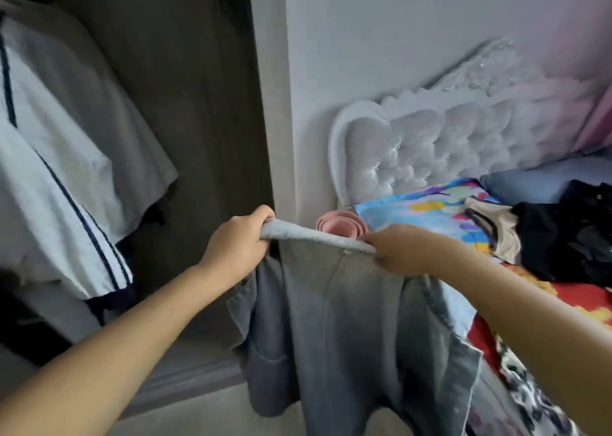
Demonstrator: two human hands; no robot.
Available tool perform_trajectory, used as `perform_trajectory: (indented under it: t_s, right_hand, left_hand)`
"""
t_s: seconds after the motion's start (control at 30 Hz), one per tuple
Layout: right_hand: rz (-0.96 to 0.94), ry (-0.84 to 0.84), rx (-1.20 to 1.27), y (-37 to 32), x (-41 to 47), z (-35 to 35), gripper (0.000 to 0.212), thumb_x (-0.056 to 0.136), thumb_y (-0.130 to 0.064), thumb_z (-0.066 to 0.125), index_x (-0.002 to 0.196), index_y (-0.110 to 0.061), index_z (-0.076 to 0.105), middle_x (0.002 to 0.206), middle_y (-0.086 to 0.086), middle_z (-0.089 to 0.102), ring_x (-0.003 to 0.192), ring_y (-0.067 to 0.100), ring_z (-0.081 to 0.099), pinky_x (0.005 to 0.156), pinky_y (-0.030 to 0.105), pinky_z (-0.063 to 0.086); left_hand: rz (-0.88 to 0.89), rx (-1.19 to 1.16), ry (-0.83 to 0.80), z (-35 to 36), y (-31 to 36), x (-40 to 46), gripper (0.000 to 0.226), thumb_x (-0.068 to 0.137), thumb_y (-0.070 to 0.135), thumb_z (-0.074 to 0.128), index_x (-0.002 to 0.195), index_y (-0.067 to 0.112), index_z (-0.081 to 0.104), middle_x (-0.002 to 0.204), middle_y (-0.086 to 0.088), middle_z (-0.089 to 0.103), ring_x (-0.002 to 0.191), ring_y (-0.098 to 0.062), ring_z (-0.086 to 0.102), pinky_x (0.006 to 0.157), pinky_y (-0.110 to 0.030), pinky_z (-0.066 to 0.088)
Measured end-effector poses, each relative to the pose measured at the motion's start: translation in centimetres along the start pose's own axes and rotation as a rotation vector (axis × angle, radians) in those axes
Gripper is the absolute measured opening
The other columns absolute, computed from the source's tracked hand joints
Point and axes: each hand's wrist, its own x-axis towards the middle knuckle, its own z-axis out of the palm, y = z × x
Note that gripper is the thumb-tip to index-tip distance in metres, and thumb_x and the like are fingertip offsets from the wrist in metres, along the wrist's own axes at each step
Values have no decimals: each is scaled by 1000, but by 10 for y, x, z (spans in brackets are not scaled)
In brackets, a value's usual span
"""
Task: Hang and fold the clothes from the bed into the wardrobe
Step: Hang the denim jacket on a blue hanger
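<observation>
A wardrobe (185,111) with hanging shirts (59,157) stands left of the bed (440,213), where clothes (563,233) lie piled before the headboard (414,150).

Both forearms were bare to the frame's lower edge, with no sleeve showing. The left hand (236,243) and the right hand (402,248) were bare too, fingers curled under.

At 9 o'clock, hanging white shirts (63,157) crowd the wardrobe (185,104); open space beside them toward 12 o'clock.
</observation>
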Motion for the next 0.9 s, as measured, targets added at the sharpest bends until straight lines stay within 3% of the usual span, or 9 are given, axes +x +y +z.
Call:
perform_trajectory:
  t_s: [0.07, 0.17, 0.23, 0.37, 0.47, 0.63, 0.73, 0.8, 0.9]
  right_hand:
    - [13, 102, -19, -26, 12, -9, 48, 90, -13, 43, 132, -35, 46, 113, -8, 54, 107, 18, 54, 79, 29, 40]
    - [35, 196, -73, -72, 29, -29, 51, 87, -15, 42, 132, -39, 46, 118, 2, 60, 109, 29, 57, 79, 35, 47]
    - [15, 241, -72, -97, 38, -43, 51, 86, -13, 43, 130, -37, 48, 120, 4, 59, 111, 30, 56, 83, 36, 49]
    - [0, 290, -105, -137, 52, -72, 51, 83, -12, 43, 129, -33, 49, 116, 4, 59, 110, 29, 56, 87, 39, 50]
    - [16, 385, -128, -165, 64, -88, 43, 88, -17, 42, 127, -32, 48, 114, 4, 60, 104, 30, 59, 81, 39, 52]
    - [55, 399, -104, -195, 93, -114, 40, 91, -15, 39, 129, -24, 47, 113, 10, 61, 99, 33, 61, 75, 36, 50]
    - [33, 268, -129, -207, 118, -131, 33, 91, -9, 39, 121, -13, 54, 110, 9, 60, 99, 28, 60, 83, 30, 49]
    - [24, 158, -186, -219, 140, -146, 35, 92, -7, 40, 124, -9, 53, 114, 8, 59, 103, 26, 58, 79, 23, 44]
    - [1, 81, -102, -224, 178, -165, 40, 86, -8, 41, 124, -13, 55, 104, 7, 62, 86, 24, 62, 76, 31, 55]
  left_hand:
    - [-106, -139, 10, -24, -20, -13, 21, 80, 1, 51, 88, 19, 59, 75, -1, 64, 73, -24, 60, 60, -32, 43]
    - [-238, -300, 109, -70, -49, -23, 23, 80, 6, 53, 68, 25, 58, 52, 9, 58, 53, -3, 52, 50, -19, 35]
    - [-241, -301, 173, -101, -64, -26, 20, 79, 9, 57, 64, 22, 58, 43, 9, 55, 47, -4, 49, 51, -22, 35]
    - [-159, 28, 198, -161, -99, -31, 3, 81, 23, 63, 82, 20, 62, 61, 4, 63, 65, -16, 58, 55, -26, 39]
    - [-110, 379, 218, -189, -140, -23, 15, 83, 35, 62, 89, 22, 60, 78, 2, 64, 75, -23, 57, 60, -29, 38]
    - [-195, 481, 102, -206, -183, 6, 21, 87, 39, 57, 76, 21, 53, 76, 2, 55, 76, -22, 53, 62, -28, 38]
    - [-325, 50, 44, -204, -200, 27, 24, 83, 23, 59, 62, 14, 50, 62, -3, 48, 63, -23, 46, 56, -28, 31]
    - [-422, -340, 76, -204, -208, 44, 11, 82, 15, 56, 72, 11, 59, 56, -5, 43, 54, -20, 40, 53, -28, 27]
    - [-524, -748, 125, -210, -212, 72, 8, 88, 9, 54, 81, 7, 55, 59, -3, 45, 48, -16, 42, 48, -23, 32]
